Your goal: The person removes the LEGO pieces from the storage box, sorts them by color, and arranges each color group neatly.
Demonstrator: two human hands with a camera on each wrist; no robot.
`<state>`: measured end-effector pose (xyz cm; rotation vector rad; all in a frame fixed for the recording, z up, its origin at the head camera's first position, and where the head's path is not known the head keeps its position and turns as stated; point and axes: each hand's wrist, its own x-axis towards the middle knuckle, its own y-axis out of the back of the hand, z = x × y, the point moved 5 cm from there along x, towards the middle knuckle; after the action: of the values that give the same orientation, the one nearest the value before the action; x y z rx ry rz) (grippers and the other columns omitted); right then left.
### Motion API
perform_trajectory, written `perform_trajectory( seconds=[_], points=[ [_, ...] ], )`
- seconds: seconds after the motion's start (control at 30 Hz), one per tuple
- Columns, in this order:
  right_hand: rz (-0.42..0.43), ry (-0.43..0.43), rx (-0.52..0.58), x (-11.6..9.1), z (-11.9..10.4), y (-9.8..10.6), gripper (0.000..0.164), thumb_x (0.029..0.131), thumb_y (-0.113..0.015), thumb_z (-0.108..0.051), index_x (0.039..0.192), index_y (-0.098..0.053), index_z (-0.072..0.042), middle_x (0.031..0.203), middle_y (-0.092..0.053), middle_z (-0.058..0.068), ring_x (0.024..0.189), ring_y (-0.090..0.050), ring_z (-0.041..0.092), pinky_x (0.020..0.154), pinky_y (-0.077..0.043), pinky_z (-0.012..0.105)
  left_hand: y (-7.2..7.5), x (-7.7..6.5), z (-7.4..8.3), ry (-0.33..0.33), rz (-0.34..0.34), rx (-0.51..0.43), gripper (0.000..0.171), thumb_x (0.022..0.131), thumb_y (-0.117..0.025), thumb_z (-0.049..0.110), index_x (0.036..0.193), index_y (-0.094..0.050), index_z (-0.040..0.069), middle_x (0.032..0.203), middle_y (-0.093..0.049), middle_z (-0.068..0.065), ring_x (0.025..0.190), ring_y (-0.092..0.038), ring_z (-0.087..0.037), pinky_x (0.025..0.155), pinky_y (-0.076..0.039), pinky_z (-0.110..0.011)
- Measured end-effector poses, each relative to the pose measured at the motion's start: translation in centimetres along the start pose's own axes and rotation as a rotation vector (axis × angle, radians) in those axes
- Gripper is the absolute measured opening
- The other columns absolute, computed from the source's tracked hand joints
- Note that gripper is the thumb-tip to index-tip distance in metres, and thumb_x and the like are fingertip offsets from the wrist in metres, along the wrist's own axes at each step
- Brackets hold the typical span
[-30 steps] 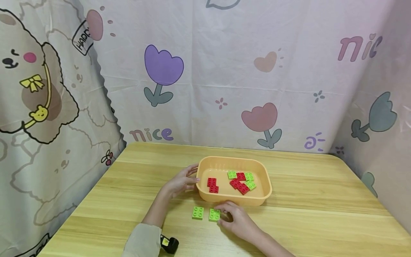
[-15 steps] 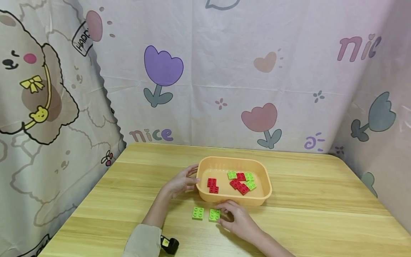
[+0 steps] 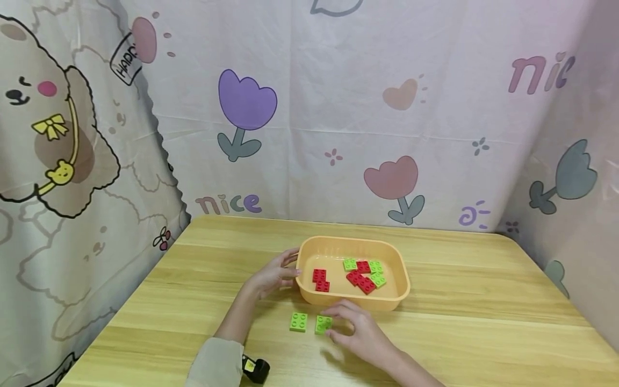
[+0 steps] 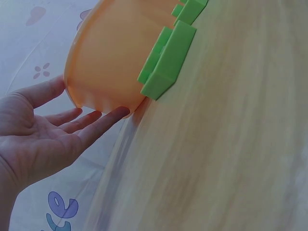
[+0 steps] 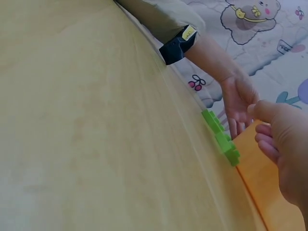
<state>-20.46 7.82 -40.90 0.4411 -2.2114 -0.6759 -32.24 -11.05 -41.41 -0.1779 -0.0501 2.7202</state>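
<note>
Two green toy building bricks lie side by side on the table in front of a yellow-orange plastic tub: the left brick (image 3: 298, 322) and the right brick (image 3: 323, 324). My left hand (image 3: 273, 275) is at the tub's (image 3: 350, 302) left end; in the left wrist view its fingers (image 4: 98, 126) are extended against the outer wall, the thumb at the rim. Beside the right brick hovers my right hand (image 3: 360, 336), thumb and fingers loosely bent and apart, nothing between them. The right wrist view shows it over the tub's near side.
Inside the tub, a pair of red bricks (image 3: 320, 280) lies at the left, and a cluster of red and green bricks (image 3: 365, 274) at the right. A black wrist camera (image 3: 256, 370) sits by the left sleeve (image 3: 216, 361). Behind the table (image 3: 483, 301) hangs a printed curtain (image 3: 314, 107).
My right hand's fingers have come slightly away from the right green brick, and its shadow has shifted. The left hand, tub and bricks stay in place.
</note>
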Motion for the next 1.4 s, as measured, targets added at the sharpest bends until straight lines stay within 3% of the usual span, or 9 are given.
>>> perform_trajectory(
  seconds=[0.33,0.6,0.73,0.83,0.97,1.07,1.4],
  points=[
    [-0.019,-0.085,0.116,1.7,-0.5,2.3,0.031,0.077,-0.071,-0.003,0.107,-0.064,-0.007,0.102,-0.063,0.003,0.09,-0.059,0.023,0.081,-0.05,0.031,0.2,-0.1,0.0,-0.001,-0.006,0.002,0.065,0.087,-0.053,-0.003,0.143,-0.022,0.003,0.146,-0.019,-0.023,0.123,-0.036,-0.042,0.089,-0.046,-0.044],
    [0.027,-0.091,0.041,4.2,-1.6,5.5,0.028,0.075,-0.072,0.0,0.102,-0.065,-0.003,0.099,-0.064,0.005,0.086,-0.06,0.02,0.076,-0.052,0.036,0.2,-0.1,0.0,0.002,0.006,-0.012,0.065,0.087,-0.053,-0.004,0.144,-0.022,0.003,0.147,-0.018,-0.022,0.123,-0.036,-0.041,0.088,-0.047,-0.043],
    [0.031,-0.104,0.036,5.6,-2.2,6.9,0.025,0.075,-0.07,0.004,0.1,-0.065,0.002,0.097,-0.064,0.009,0.083,-0.061,0.02,0.074,-0.053,0.032,0.3,-0.1,-0.1,0.004,0.012,-0.026,0.066,0.086,-0.054,-0.004,0.144,-0.022,0.003,0.147,-0.018,-0.022,0.121,-0.038,-0.041,0.087,-0.048,-0.041],
    [0.03,-0.13,0.042,6.1,-0.5,7.3,0.025,0.077,-0.07,0.001,0.101,-0.065,-0.001,0.097,-0.064,0.006,0.083,-0.062,0.02,0.073,-0.053,0.029,0.3,-0.1,-0.2,0.005,0.014,-0.033,0.067,0.086,-0.055,-0.004,0.144,-0.022,0.003,0.147,-0.018,-0.023,0.121,-0.038,-0.041,0.087,-0.048,-0.041],
    [0.012,-0.192,0.029,6.7,2.8,7.5,0.026,0.08,-0.07,-0.006,0.105,-0.065,-0.002,0.099,-0.065,0.005,0.088,-0.061,0.024,0.076,-0.052,0.038,0.2,-0.2,-0.2,0.002,0.014,-0.033,0.066,0.086,-0.055,-0.004,0.144,-0.023,0.003,0.147,-0.018,-0.023,0.123,-0.036,-0.041,0.087,-0.047,-0.042],
    [-0.004,-0.206,0.031,7.4,4.4,7.7,0.026,0.08,-0.07,-0.006,0.105,-0.064,0.001,0.1,-0.064,0.013,0.089,-0.06,0.029,0.079,-0.051,0.044,0.2,-0.2,-0.2,0.001,0.014,-0.032,0.066,0.087,-0.054,-0.004,0.144,-0.023,0.003,0.147,-0.018,-0.023,0.123,-0.035,-0.042,0.088,-0.047,-0.043],
    [-0.087,-0.274,-0.019,8.3,9.1,7.7,0.027,0.081,-0.068,-0.003,0.106,-0.063,0.005,0.099,-0.063,0.016,0.088,-0.059,0.024,0.078,-0.051,0.034,0.0,-0.1,-0.1,0.005,0.013,-0.024,0.065,0.087,-0.054,-0.004,0.144,-0.022,0.004,0.147,-0.018,-0.022,0.123,-0.036,-0.041,0.089,-0.046,-0.044]
  ],
)
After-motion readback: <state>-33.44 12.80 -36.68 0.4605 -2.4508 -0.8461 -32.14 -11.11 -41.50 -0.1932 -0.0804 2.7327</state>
